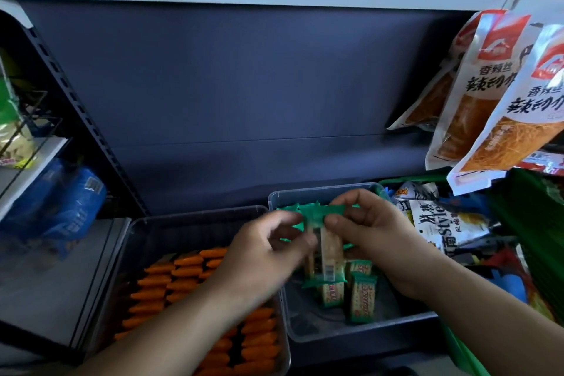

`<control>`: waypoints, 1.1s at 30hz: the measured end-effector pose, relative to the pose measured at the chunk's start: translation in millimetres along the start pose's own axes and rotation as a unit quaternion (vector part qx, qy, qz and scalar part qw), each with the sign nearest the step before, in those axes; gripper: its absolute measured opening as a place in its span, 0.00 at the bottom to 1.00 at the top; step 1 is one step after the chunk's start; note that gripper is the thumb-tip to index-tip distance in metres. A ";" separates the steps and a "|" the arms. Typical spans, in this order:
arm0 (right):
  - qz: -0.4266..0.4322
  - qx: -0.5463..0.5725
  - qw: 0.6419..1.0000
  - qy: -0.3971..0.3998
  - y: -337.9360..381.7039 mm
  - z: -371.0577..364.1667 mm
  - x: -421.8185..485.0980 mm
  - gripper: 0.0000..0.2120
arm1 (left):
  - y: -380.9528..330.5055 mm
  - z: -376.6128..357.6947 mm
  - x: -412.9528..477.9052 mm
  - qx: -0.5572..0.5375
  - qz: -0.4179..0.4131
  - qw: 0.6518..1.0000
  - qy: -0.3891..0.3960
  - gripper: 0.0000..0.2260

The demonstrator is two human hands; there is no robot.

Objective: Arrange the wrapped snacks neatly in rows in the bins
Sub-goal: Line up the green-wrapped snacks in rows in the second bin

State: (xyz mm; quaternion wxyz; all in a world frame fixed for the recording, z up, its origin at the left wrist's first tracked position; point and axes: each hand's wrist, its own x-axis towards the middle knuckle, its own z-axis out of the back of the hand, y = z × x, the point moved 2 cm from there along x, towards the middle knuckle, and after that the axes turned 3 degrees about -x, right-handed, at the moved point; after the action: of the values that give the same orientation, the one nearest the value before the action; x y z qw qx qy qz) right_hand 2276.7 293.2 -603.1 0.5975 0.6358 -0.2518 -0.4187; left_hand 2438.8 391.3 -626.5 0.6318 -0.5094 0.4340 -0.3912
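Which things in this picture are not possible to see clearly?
Head view, count of green-wrapped snacks held: left hand and right hand cover them.
Head view, print on those wrappers: blurred.
Head view, near rows of orange snacks: left forearm hides them, bottom edge cuts them.

Both bare forearms are reaching forward; left hand (268,249) and right hand (375,229) are meeting at centre, fingers pinching green-wrapped snack bars (331,246).

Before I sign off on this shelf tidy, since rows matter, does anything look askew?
Yes. The green snacks in the right bin stand loose and tilted, not in rows, unlike the orange snacks lined up in the left bin.
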 end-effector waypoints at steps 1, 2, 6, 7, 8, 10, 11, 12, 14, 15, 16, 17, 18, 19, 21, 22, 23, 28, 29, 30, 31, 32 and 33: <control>-0.004 0.018 1.000 -0.018 0.0 1.5 0.6 0.06 | 3.2 -1.8 -1.2 0.033 0.002 0.999 0.030 0.14; -0.005 0.026 0.999 -0.033 -0.3 3.1 1.7 0.06 | 6.1 -4.5 -3.7 0.052 0.007 0.997 0.055 0.16; -0.008 0.012 0.998 -0.056 -2.6 6.7 2.8 0.06 | 11.8 -10.6 -7.1 0.105 -0.027 0.993 0.038 0.18; -0.007 0.004 0.998 -0.056 -3.3 7.1 2.3 0.06 | 12.4 -10.2 -7.0 0.114 -0.035 0.992 0.035 0.18; -0.003 -0.009 0.998 -0.056 -3.7 7.7 2.3 0.06 | 13.1 -9.8 -6.5 0.120 -0.041 0.991 0.039 0.17; 0.007 -0.047 0.997 -0.057 -3.7 8.9 1.1 0.07 | 14.6 -9.2 -6.2 0.126 -0.043 0.989 0.059 0.18; 0.010 -0.061 0.996 -0.058 -3.8 9.7 0.4 0.07 | 14.6 -9.1 -6.9 0.126 -0.039 0.989 0.065 0.17; 0.011 -0.069 0.996 -0.059 -4.4 10.3 -0.2 0.08 | 14.3 -9.7 -7.9 0.123 -0.034 0.989 0.069 0.17; 0.012 -0.073 0.996 -0.057 -5.2 10.2 -2.3 0.08 | 14.6 -9.9 -8.7 0.115 -0.032 0.990 0.070 0.16; 0.013 -0.073 0.996 -0.056 -5.4 10.2 -3.2 0.07 | 14.7 -9.4 -8.7 0.121 -0.035 0.990 0.070 0.17; 0.014 -0.073 0.996 -0.057 -5.7 10.2 -3.6 0.07 | 14.9 -9.1 -8.8 0.139 -0.038 0.987 0.070 0.18; 0.015 -0.074 0.995 -0.059 -5.6 10.3 -4.1 0.07 | 14.4 -8.7 -9.4 0.167 -0.044 0.983 0.069 0.20; 0.017 -0.075 0.995 -0.062 -5.5 9.8 -4.2 0.07 | 14.0 -8.7 -10.1 0.200 -0.052 0.976 0.064 0.20; 0.019 -0.077 0.995 -0.064 -5.4 8.9 -4.6 0.08 | 13.1 -8.5 -11.2 0.226 -0.060 0.971 0.056 0.21; 0.025 -0.080 0.994 -0.070 -4.3 6.6 -5.5 0.09 | 10.4 -7.5 -13.7 0.250 -0.071 0.965 0.040 0.21; 0.027 -0.083 0.993 -0.075 -3.5 5.7 -5.9 0.09 | 8.1 -7.0 -15.1 0.264 -0.078 0.961 0.032 0.22; 0.028 -0.089 0.992 -0.080 -2.1 5.0 -6.4 0.10 | 6.1 -6.3 -16.4 0.285 -0.087 0.954 0.024 0.24; 0.016 -0.090 0.994 -0.067 -3.7 -4.2 -10.2 0.11 | 0.7 -7.6 -20.5 0.271 -0.116 0.956 -0.003 0.28; 0.008 -0.077 0.996 -0.045 -4.0 -6.5 -12.0 0.12 | 0.7 -8.2 -20.4 0.263 -0.117 0.958 -0.009 0.24; 0.002 -0.063 0.998 -0.015 -4.5 -6.8 -12.9 0.13 | 1.8 -8.3 -19.2 0.261 -0.115 0.958 -0.012 0.21; -0.001 -0.052 0.999 0.017 -4.0 -5.6 -13.6 0.13 | 2.9 -7.8 -17.7 0.252 -0.110 0.962 -0.008 0.19; 0.001 -0.045 0.998 0.042 -3.8 -2.5 -13.0 0.13 | 5.1 -6.8 -15.7 0.231 -0.103 0.968 0.002 0.16; 0.001 -0.039 0.998 0.054 -2.7 1.6 -12.5 0.11 | 6.6 -6.4 -13.8 0.199 -0.100 0.975 0.019 0.15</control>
State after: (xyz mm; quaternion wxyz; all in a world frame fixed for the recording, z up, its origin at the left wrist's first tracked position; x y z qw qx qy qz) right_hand 2268.3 303.0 -602.8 0.6349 0.6335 -0.2038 -0.3924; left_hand 2428.7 403.4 -631.6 0.6701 -0.4067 0.3058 -0.5404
